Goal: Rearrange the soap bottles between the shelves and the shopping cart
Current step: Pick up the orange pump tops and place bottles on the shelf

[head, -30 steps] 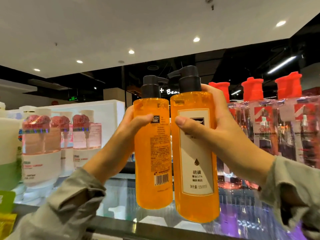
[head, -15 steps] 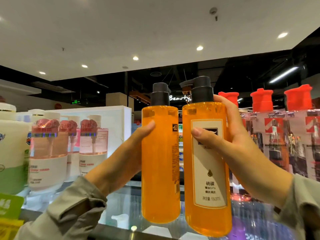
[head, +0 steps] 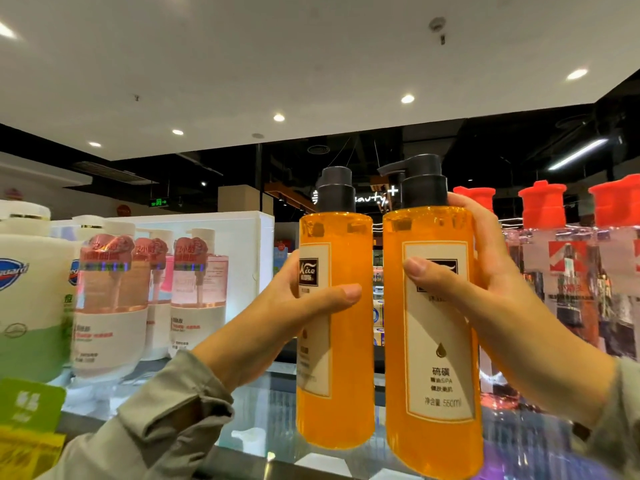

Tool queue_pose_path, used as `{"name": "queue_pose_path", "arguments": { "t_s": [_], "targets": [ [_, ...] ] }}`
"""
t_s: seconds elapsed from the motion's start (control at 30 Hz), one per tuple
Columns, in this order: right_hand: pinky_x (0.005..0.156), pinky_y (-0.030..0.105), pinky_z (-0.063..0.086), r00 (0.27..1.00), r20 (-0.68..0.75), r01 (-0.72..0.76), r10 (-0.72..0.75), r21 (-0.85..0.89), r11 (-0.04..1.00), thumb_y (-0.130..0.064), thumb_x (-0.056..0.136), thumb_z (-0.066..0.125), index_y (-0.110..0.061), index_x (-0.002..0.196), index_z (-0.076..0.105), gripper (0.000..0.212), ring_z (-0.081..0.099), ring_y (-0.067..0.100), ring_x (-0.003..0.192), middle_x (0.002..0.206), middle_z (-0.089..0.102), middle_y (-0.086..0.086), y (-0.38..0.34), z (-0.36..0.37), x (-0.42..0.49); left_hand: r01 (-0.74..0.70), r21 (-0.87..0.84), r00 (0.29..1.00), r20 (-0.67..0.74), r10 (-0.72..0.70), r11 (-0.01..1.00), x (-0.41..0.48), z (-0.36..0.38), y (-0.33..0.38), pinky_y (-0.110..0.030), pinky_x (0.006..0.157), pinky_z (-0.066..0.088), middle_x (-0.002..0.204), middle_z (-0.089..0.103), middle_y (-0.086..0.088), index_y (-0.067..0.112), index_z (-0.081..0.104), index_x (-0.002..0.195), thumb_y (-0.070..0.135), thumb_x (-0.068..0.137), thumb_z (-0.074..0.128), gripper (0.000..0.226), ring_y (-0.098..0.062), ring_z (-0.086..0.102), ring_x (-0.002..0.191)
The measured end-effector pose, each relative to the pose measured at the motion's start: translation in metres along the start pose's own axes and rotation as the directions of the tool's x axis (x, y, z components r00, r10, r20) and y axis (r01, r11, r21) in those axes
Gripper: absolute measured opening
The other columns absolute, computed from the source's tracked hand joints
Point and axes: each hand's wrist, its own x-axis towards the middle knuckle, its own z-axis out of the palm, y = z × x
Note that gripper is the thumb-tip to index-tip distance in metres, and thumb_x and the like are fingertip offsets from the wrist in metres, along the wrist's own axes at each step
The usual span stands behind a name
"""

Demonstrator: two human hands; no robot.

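Clamped in left grip: left soap bottle, translucent orange, black pump head, cream label turned half to the left; thumb across the front, fingers wrapped behind. Clamped in right grip: right soap bottle, same build, label square to camera, pump spout pointing left; thumb on the label's top edge, fingers round the shoulder. Both upright, side by side, thin gap between, held up in front of the glass shelf. Grey sleeves on both wrists. On the shelf behind: pink pump bottles at left, white-green bottle far left, clear red-capped bottles at right.
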Motion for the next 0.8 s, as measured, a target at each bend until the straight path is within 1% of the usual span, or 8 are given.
{"name": "queue_pose_path", "arguments": {
  "t_s": [0.07, 0.13, 0.23, 0.33, 0.43, 0.57, 0.73, 0.8],
  "targets": [
    [0.061, 0.015, 0.054, 1.0, -0.005, -0.003, 0.003, -0.009, 1.0, -0.038, 0.066, 0.065, -0.061, 0.122, 0.028, 0.07, 0.068, 0.006, 0.09, 0.102, 0.064, -0.023, 0.0, 0.0, 0.0, -0.032, 0.02, 0.998, -0.06, 0.033, 0.999, 0.0, 0.002, -0.001, -0.015, 0.06, 0.053, 0.091, 0.069, 0.012, 0.038, 0.043, 0.112, 0.053, 0.043, 0.076, 0.078, -0.004, 0.069, 0.083],
    [0.061, 0.017, 0.055, 1.0, -0.005, -0.002, 0.002, -0.022, 1.0, -0.038, 0.066, 0.065, -0.063, 0.12, 0.028, 0.07, 0.069, 0.008, 0.089, 0.101, 0.065, -0.023, -0.001, 0.0, 0.0, -0.058, 0.045, 0.992, -0.107, 0.063, 0.997, 0.001, 0.006, -0.003, -0.016, 0.062, 0.053, 0.093, 0.068, 0.006, 0.035, 0.041, 0.113, 0.053, 0.049, 0.082, 0.079, -0.005, 0.069, 0.083],
    [0.062, 0.021, 0.056, 1.0, 0.016, 0.002, -0.002, -0.012, 1.0, -0.034, 0.069, 0.065, -0.059, 0.122, 0.029, 0.069, 0.07, 0.013, 0.088, 0.101, 0.066, -0.018, -0.003, 0.0, 0.0, -0.056, 0.105, 0.994, -0.083, 0.065, 0.993, 0.001, 0.004, 0.0, -0.013, 0.061, 0.052, 0.102, 0.063, 0.004, 0.037, 0.035, 0.114, 0.039, 0.061, 0.081, 0.07, 0.0, 0.067, 0.082],
    [0.064, 0.023, 0.056, 1.0, 0.02, -0.01, 0.011, -0.038, 0.999, -0.033, 0.072, 0.064, -0.053, 0.13, 0.026, 0.072, 0.07, 0.015, 0.089, 0.103, 0.066, -0.015, -0.003, 0.0, 0.0, -0.045, 0.177, 0.998, -0.035, 0.052, 0.983, 0.002, -0.005, 0.005, -0.011, 0.059, 0.052, 0.102, 0.059, 0.005, 0.036, 0.032, 0.114, 0.035, 0.055, 0.072, 0.071, 0.005, 0.066, 0.079],
    [0.062, 0.023, 0.056, 1.0, -0.004, -0.012, 0.012, -0.056, 0.998, -0.034, 0.072, 0.063, -0.053, 0.128, 0.028, 0.068, 0.07, 0.016, 0.087, 0.101, 0.067, -0.014, -0.003, 0.001, 0.0, -0.061, 0.244, 0.998, -0.016, 0.067, 0.968, 0.005, -0.011, 0.004, -0.01, 0.061, 0.052, 0.102, 0.057, 0.005, 0.03, 0.027, 0.122, 0.035, 0.056, 0.072, 0.08, 0.007, 0.064, 0.079],
    [0.062, 0.024, 0.056, 1.0, -0.012, -0.013, 0.013, -0.062, 0.998, -0.032, 0.075, 0.06, -0.047, 0.134, 0.027, 0.07, 0.071, 0.016, 0.086, 0.098, 0.067, -0.015, 0.0, 0.001, 0.001, -0.11, 0.247, 0.991, -0.049, 0.126, 0.963, 0.004, -0.017, -0.01, -0.011, 0.064, 0.052, 0.106, 0.058, 0.004, 0.028, 0.031, 0.124, 0.039, 0.057, 0.071, 0.079, 0.004, 0.064, 0.085],
    [0.062, 0.018, 0.055, 1.0, 0.006, -0.002, 0.003, -0.119, 0.993, -0.029, 0.071, 0.063, -0.054, 0.125, 0.027, 0.07, 0.069, 0.008, 0.088, 0.093, 0.065, -0.024, 0.001, -0.002, 0.001, -0.139, 0.266, 0.986, -0.051, 0.158, 0.954, 0.005, -0.019, -0.014, -0.01, 0.063, 0.051, 0.104, 0.059, 0.01, 0.031, 0.032, 0.121, 0.044, 0.056, 0.069, 0.076, 0.006, 0.063, 0.085],
    [0.062, 0.015, 0.053, 1.0, 0.03, 0.003, 0.001, -0.135, 0.991, -0.029, 0.069, 0.064, -0.055, 0.123, 0.025, 0.071, 0.068, 0.005, 0.089, 0.092, 0.063, -0.026, 0.001, -0.003, 0.002, -0.122, 0.286, 0.988, -0.058, 0.144, 0.951, 0.005, -0.021, -0.012, -0.01, 0.063, 0.052, 0.104, 0.058, 0.009, 0.029, 0.032, 0.123, 0.045, 0.056, 0.069, 0.078, 0.002, 0.064, 0.085]
  ]
}}
